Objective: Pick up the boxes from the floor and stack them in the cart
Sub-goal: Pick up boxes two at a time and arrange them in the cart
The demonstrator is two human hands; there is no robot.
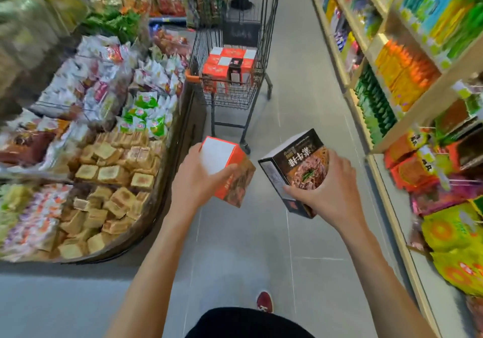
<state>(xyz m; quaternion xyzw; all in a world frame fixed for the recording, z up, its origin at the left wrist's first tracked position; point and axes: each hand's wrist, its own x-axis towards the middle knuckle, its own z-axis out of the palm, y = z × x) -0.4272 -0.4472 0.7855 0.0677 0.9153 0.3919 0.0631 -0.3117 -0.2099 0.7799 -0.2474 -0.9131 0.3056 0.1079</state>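
My left hand (194,178) grips an orange box (230,165) with a white top, held tilted above the floor. In my right hand (328,188) is a black box (295,165) with a food picture, fingers curled round its lower edge. Both boxes hang in front of me, short of the black wire cart (232,94) that stands farther up the aisle. Inside the cart lie several orange and white boxes (224,63) stacked together, with one dark box among them.
A low display bin (146,228) of wrapped snacks runs along the left of the aisle. Wooden shelves (392,139) with colourful packets line the right. Grey floor (261,233) stretches between them to the cart. My red shoe (264,301) shows below.
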